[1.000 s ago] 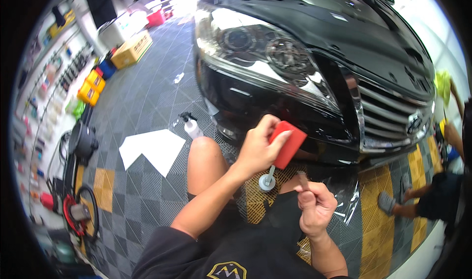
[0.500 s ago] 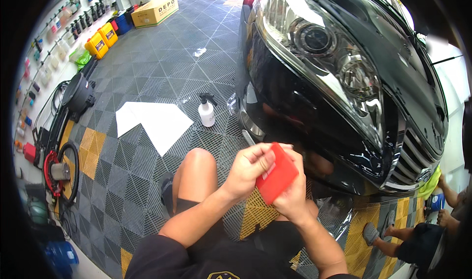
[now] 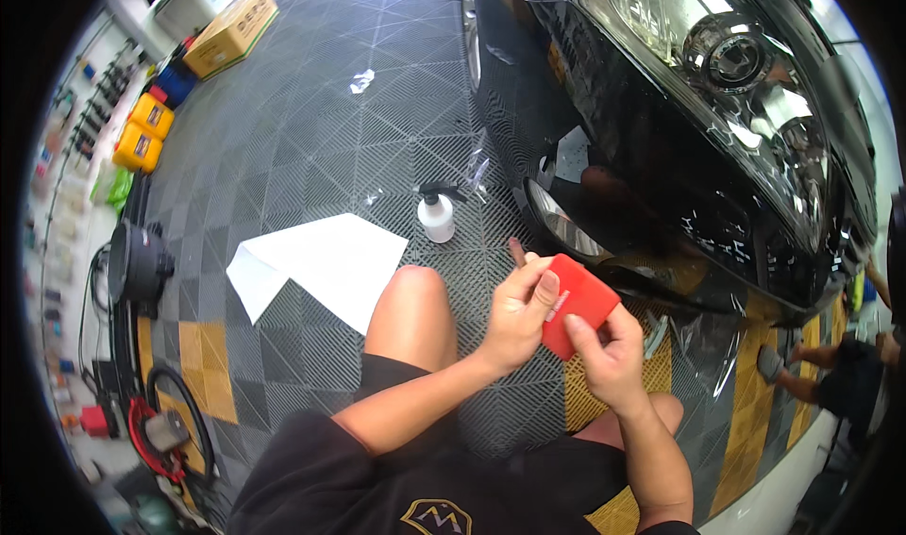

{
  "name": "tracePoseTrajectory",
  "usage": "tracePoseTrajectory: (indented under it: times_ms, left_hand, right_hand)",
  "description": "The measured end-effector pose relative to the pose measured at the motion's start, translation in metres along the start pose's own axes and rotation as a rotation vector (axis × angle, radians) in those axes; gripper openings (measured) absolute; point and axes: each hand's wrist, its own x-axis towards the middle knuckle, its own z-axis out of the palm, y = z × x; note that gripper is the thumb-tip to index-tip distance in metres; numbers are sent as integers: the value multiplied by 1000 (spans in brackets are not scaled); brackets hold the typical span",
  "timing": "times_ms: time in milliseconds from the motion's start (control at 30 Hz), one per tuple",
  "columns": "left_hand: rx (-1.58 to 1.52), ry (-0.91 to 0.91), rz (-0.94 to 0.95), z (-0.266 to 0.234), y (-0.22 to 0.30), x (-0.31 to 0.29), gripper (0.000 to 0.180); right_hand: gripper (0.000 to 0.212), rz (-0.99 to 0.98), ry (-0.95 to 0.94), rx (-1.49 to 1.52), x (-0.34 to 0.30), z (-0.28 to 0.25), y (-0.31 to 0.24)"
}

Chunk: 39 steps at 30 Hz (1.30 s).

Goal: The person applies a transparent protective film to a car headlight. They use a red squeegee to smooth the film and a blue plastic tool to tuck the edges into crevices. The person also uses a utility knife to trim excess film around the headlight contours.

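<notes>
In front of the car's bumper, both my hands hold a flat red squeegee (image 3: 582,299) with rounded corners and small white print. My left hand (image 3: 524,313) grips its left edge, thumb on the face. The right hand (image 3: 612,356) pinches the lower right part, its thumb also on the face and its fingers behind, mostly hidden. Just beyond my left fingers shows a short brownish thing (image 3: 516,251) that I cannot make out. The black car (image 3: 642,158) rises close ahead and to the right, with its headlight (image 3: 731,58) and a lower lamp (image 3: 563,219).
A white spray bottle (image 3: 436,219) with a black head stands on the tiled floor beside a folded white sheet (image 3: 326,257). Clear film (image 3: 703,346) lies under the bumper. Yellow canisters (image 3: 139,148), a cardboard box (image 3: 231,35) and a hose reel (image 3: 165,431) line the left. Another person's leg (image 3: 816,356) is at right.
My view has shifted, and the car appears farther right and higher. The red squeegee is turned with its face more toward me, and my right thumb now rests on its face.
</notes>
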Motion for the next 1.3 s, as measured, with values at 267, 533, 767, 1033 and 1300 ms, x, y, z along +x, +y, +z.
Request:
tracePoseTrajectory:
  times_ms: [267, 533, 767, 1033, 1300]
  left_hand:
    - [-212, -380, -205, -103, 47, 58, 38]
    - [147, -533, -174, -151, 79, 93, 77]
    - [-214, -630, -319, -112, 38, 91, 25]
    - [408, -634, 93, -97, 172, 131, 22]
    - [316, -597, 15, -73, 286, 25, 34]
  right_hand:
    - [30, 33, 355, 63, 5, -7, -30]
    - [32, 152, 187, -63, 12, 46, -39]
    - [14, 105, 496, 258, -29, 61, -32]
    - [50, 402, -126, 1080, 18, 46, -35]
    - [46, 732, 132, 969, -25, 95, -190]
